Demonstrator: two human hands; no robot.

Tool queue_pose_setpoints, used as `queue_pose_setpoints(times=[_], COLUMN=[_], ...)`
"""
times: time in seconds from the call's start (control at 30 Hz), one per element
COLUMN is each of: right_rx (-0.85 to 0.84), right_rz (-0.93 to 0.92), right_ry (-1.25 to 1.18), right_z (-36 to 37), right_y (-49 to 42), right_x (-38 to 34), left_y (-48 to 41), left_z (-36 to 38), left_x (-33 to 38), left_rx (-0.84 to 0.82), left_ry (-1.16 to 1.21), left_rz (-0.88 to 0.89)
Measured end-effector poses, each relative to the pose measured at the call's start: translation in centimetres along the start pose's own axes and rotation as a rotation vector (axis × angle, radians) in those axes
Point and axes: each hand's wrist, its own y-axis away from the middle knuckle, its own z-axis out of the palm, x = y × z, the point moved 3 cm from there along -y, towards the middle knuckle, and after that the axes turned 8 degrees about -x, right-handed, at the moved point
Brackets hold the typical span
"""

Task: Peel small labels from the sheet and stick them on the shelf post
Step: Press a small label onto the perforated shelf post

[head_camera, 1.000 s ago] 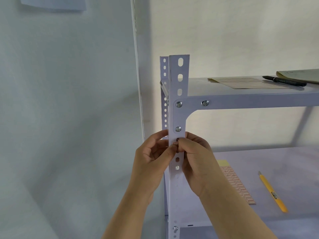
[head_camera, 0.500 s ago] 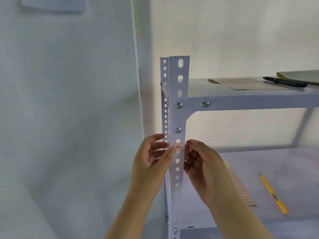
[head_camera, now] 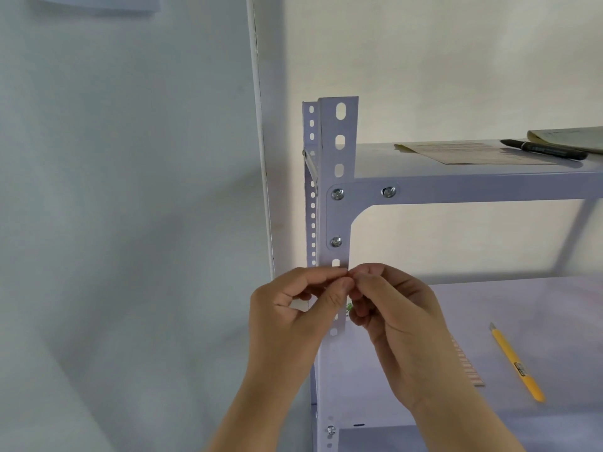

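Both the left hand [head_camera: 293, 316] and right hand [head_camera: 393, 316] have curled fingertips bunched on the white shelf post [head_camera: 337, 223] beside the wall corner, the label's hidden under them so can't tell what's pinched, and the label sheet [head_camera: 470, 370] and yellow utility knife [head_camera: 518, 367] lie on the roomy lower shelf [head_camera: 522, 305] right of the fingers.

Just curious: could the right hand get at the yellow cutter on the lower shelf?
Probably yes: the cutter lies uncovered to the right of the right hand, nothing standing between them.
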Motion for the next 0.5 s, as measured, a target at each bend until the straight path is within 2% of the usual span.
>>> queue_pose_setpoints(times=[0.3,0.5], right_rx=[0.034,0.247], right_rz=[-0.024,-0.058], right_ry=[0.043,0.067], right_z=[0.4,-0.6], right_y=[0.0,-0.6], right_x=[0.1,0.3], left_y=[-0.2,-0.4], left_z=[-0.2,-1.0], left_x=[-0.3,-1.3], left_rx=[-0.006,0.078], left_ry=[-0.077,0.055], left_rz=[-0.054,-0.130])
